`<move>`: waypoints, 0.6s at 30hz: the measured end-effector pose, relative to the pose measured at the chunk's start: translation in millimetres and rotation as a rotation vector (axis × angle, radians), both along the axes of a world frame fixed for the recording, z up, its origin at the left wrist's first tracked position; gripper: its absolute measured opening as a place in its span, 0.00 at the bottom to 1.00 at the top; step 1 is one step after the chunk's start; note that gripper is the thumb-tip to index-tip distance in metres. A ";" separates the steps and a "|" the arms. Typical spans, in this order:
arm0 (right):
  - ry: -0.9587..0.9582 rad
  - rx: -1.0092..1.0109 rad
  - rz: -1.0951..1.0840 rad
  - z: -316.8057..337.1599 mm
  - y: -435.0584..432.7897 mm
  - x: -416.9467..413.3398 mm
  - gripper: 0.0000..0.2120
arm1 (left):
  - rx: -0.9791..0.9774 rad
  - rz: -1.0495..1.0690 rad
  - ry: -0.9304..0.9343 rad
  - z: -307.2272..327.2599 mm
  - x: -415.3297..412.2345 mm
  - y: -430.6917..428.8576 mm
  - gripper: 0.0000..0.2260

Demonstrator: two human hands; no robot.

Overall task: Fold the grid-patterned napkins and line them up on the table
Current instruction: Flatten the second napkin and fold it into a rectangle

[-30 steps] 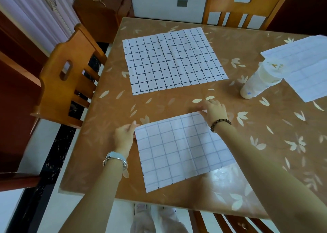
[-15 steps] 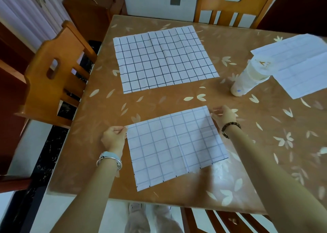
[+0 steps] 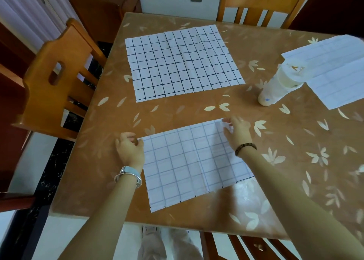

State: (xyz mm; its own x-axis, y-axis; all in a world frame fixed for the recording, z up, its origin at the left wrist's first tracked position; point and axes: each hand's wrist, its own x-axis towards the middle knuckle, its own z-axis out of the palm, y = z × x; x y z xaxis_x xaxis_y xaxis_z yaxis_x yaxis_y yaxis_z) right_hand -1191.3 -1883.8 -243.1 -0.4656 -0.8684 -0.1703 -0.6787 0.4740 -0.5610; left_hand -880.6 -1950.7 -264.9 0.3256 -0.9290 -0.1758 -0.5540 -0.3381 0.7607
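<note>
A grid-patterned napkin [image 3: 189, 165], its pale side up, lies flat near the table's front edge. My left hand [image 3: 130, 151] pinches its far left corner. My right hand [image 3: 236, 131] grips its far right corner, where the cloth is bunched up a little. A second napkin [image 3: 181, 62] with dark grid lines lies spread out further back. A third pale napkin [image 3: 338, 70] lies at the far right, partly cut off by the frame's edge.
A white plastic bottle [image 3: 279, 86] stands between the far napkin and the right one, overlapping the right napkin's edge. Wooden chairs stand at the left [image 3: 57, 82], the far side [image 3: 264, 3] and the near side [image 3: 246, 248] of the brown leaf-patterned table [image 3: 295, 161].
Both hands have slid the near napkin a little toward the front edge. My right hand has come from beside the far right corner onto it and lifted the cloth there.
</note>
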 end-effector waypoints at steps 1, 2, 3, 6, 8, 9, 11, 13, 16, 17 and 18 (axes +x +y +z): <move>0.040 -0.032 0.102 -2.0 0.6 8.6 0.13 | -0.075 -0.104 -0.053 -1.4 -5.2 3.8 0.12; 0.061 -0.069 0.200 -5.2 0.9 18.2 0.15 | -0.137 -0.239 -0.104 -3.9 -11.7 8.6 0.13; 0.069 -0.095 0.291 -8.5 1.1 28.2 0.17 | -0.176 -0.386 -0.137 -6.1 -19.3 13.9 0.14; 0.206 -0.073 0.529 -27.3 3.5 51.8 0.22 | -0.223 -0.750 -0.232 -12.5 -43.5 29.7 0.21; 0.268 -0.019 0.584 -39.1 6.2 63.0 0.24 | -0.245 -0.889 -0.392 -21.1 -56.2 39.0 0.24; 0.285 -0.008 0.589 -43.7 7.7 67.2 0.25 | -0.240 -0.925 -0.466 -25.1 -61.0 43.0 0.26; 0.320 0.013 0.590 -52.7 10.8 72.3 0.26 | -0.218 -0.965 -0.580 -33.6 -66.6 49.5 0.28; 0.361 0.035 0.593 -59.0 13.8 73.4 0.27 | -0.211 -0.984 -0.649 -41.2 -67.4 54.6 0.29; 0.378 0.060 0.564 -60.2 15.0 66.8 0.28 | -0.218 -0.978 -0.720 -47.1 -60.1 56.1 0.30; 0.384 0.072 0.540 -59.3 14.9 62.4 0.28 | -0.219 -0.965 -0.732 -47.5 -55.9 55.5 0.30; 0.389 0.083 0.514 -58.3 14.7 56.7 0.29 | -0.214 -0.947 -0.737 -48.1 -51.0 54.9 0.30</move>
State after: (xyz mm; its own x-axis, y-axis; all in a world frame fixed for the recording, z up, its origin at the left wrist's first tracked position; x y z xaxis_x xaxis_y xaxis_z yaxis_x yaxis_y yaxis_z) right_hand -1134.6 -1869.0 -301.4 -0.0355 -0.9881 -0.1496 -0.9767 0.0660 -0.2041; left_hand -931.6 -1895.8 -313.0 -0.5394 -0.8406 -0.0492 -0.8360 0.5276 0.1508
